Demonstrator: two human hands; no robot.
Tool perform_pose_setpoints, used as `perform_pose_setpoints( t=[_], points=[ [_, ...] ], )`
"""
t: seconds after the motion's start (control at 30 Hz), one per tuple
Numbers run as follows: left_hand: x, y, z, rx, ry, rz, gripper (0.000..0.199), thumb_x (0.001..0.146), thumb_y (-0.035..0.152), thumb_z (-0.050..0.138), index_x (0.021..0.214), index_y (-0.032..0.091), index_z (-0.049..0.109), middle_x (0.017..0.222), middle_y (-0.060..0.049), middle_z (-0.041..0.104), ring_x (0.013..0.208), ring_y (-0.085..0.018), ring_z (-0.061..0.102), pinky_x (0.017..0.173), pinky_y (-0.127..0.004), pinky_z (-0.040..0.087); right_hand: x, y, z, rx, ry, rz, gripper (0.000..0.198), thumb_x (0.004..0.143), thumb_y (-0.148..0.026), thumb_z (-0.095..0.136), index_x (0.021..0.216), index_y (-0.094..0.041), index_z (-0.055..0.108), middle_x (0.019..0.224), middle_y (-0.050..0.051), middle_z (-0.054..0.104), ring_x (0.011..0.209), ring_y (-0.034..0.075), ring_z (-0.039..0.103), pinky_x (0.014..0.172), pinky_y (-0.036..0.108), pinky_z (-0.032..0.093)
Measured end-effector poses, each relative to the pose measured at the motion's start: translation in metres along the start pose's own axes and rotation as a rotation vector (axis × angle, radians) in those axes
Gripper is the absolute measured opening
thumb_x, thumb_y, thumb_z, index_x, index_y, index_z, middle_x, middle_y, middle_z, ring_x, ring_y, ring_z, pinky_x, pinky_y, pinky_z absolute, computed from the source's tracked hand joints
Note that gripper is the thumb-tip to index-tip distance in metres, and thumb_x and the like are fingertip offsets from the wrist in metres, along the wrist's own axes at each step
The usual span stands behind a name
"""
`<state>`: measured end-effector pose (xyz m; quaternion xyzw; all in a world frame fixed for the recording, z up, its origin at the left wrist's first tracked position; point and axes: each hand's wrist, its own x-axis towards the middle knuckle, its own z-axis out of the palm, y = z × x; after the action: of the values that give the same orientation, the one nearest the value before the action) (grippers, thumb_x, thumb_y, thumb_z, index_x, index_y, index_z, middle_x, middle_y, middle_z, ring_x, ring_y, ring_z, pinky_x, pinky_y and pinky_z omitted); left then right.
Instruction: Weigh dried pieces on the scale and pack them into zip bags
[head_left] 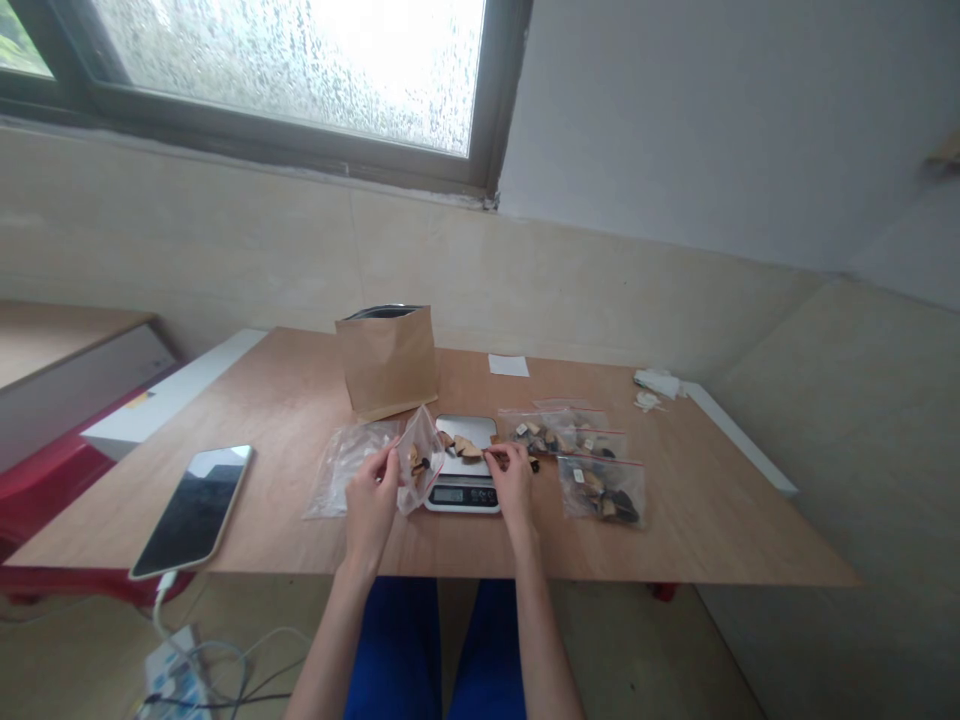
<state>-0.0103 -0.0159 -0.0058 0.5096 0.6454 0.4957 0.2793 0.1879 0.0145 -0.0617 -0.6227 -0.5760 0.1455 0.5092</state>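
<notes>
My left hand (373, 492) is closed on the edge of a clear zip bag (417, 462), which is tilted and has tan and dark dried pieces inside. Several tan dried slices (463, 447) lie on the plate of a white kitchen scale (450, 498). Over the scale's right side, the fingers of my right hand (512, 480) pinch a small dried slice; they partly hide it. Flat clear bags (337, 465) lie beneath and left of my left hand.
Filled zip bags (602, 492) of dried pieces lie right of the scale. A brown paper pouch (390, 362) stands open behind it. At the left is a phone (193, 512) with a charging cable (161, 600). White paper (508, 365) lies near the wall, crumpled wrapping (658, 383) far right.
</notes>
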Motion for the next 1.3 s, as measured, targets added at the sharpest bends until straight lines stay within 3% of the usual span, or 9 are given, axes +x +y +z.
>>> perform_pose_setpoints(
  t=[0.23, 0.4, 0.57, 0.67, 0.83, 1.07, 1.2, 1.3],
  points=[
    [0.0, 0.0, 0.001, -0.009, -0.001, -0.005, 0.047, 0.081, 0.039, 0.043, 0.108, 0.008, 0.065, 0.075, -0.007, 0.07, 0.061, -0.017, 0.059, 0.062, -0.027, 0.043, 0.01, -0.004, -0.002, 0.106, 0.066, 0.043, 0.017, 0.078, -0.021, 0.05, 0.074, -0.016, 0.066, 0.087, 0.009, 0.058, 0.08, 0.019, 0.058, 0.079, 0.035, 0.048],
    [0.0, -0.001, 0.003, -0.02, -0.013, 0.0, 0.045, 0.081, 0.038, 0.044, 0.109, 0.01, 0.065, 0.09, -0.01, 0.071, 0.062, -0.016, 0.059, 0.063, -0.027, 0.044, 0.008, -0.046, -0.005, 0.159, 0.076, 0.002, 0.018, 0.08, -0.018, 0.05, 0.08, -0.017, 0.068, 0.094, 0.009, 0.059, 0.088, 0.019, 0.059, 0.081, 0.033, 0.048],
    [-0.001, 0.002, 0.003, -0.048, -0.025, -0.03, 0.044, 0.08, 0.039, 0.045, 0.107, 0.01, 0.065, 0.083, -0.009, 0.071, 0.059, -0.016, 0.06, 0.059, -0.026, 0.044, 0.0, -0.1, -0.002, 0.227, -0.082, -0.122, 0.016, 0.082, -0.018, 0.053, 0.081, -0.021, 0.069, 0.096, 0.006, 0.06, 0.092, 0.017, 0.059, 0.082, 0.029, 0.048],
    [-0.001, 0.002, 0.001, -0.052, -0.044, -0.047, 0.046, 0.08, 0.041, 0.045, 0.107, 0.01, 0.065, 0.075, -0.007, 0.07, 0.059, -0.017, 0.06, 0.057, -0.026, 0.043, -0.005, -0.114, 0.003, 0.202, -0.198, -0.201, 0.017, 0.081, -0.014, 0.054, 0.079, -0.023, 0.069, 0.095, 0.003, 0.061, 0.094, 0.016, 0.058, 0.087, 0.031, 0.046],
    [0.001, -0.002, -0.003, -0.035, -0.024, -0.028, 0.046, 0.079, 0.041, 0.045, 0.106, 0.011, 0.066, 0.059, -0.001, 0.064, 0.055, -0.016, 0.056, 0.055, -0.026, 0.042, -0.011, -0.113, 0.008, 0.062, -0.264, -0.227, 0.018, 0.082, -0.011, 0.055, 0.08, -0.024, 0.067, 0.092, 0.002, 0.062, 0.093, 0.018, 0.055, 0.086, 0.032, 0.044],
    [0.001, 0.002, -0.004, -0.063, -0.012, -0.056, 0.042, 0.076, 0.042, 0.046, 0.098, 0.014, 0.068, 0.052, 0.001, 0.06, 0.051, -0.016, 0.055, 0.05, -0.026, 0.042, 0.004, -0.113, 0.018, -0.03, -0.282, -0.3, 0.02, 0.082, -0.011, 0.052, 0.086, -0.024, 0.067, 0.093, 0.004, 0.06, 0.093, 0.019, 0.052, 0.085, 0.032, 0.044],
    [0.005, 0.001, -0.013, -0.082, 0.026, -0.09, 0.036, 0.074, 0.042, 0.047, 0.085, 0.016, 0.069, 0.052, 0.0, 0.061, 0.052, -0.018, 0.057, 0.051, -0.028, 0.044, 0.022, -0.091, 0.025, 0.054, -0.197, -0.24, 0.023, 0.084, -0.013, 0.046, 0.094, -0.022, 0.066, 0.097, 0.005, 0.06, 0.096, 0.018, 0.054, 0.087, 0.03, 0.044],
    [0.007, -0.001, -0.022, -0.069, 0.034, -0.084, 0.037, 0.075, 0.044, 0.046, 0.084, 0.016, 0.069, 0.052, 0.0, 0.061, 0.052, -0.018, 0.058, 0.051, -0.029, 0.043, 0.028, -0.063, 0.031, -0.079, -0.221, -0.193, 0.025, 0.082, -0.014, 0.05, 0.101, -0.02, 0.064, 0.103, 0.008, 0.061, 0.1, 0.021, 0.053, 0.09, 0.035, 0.041]
  ],
)
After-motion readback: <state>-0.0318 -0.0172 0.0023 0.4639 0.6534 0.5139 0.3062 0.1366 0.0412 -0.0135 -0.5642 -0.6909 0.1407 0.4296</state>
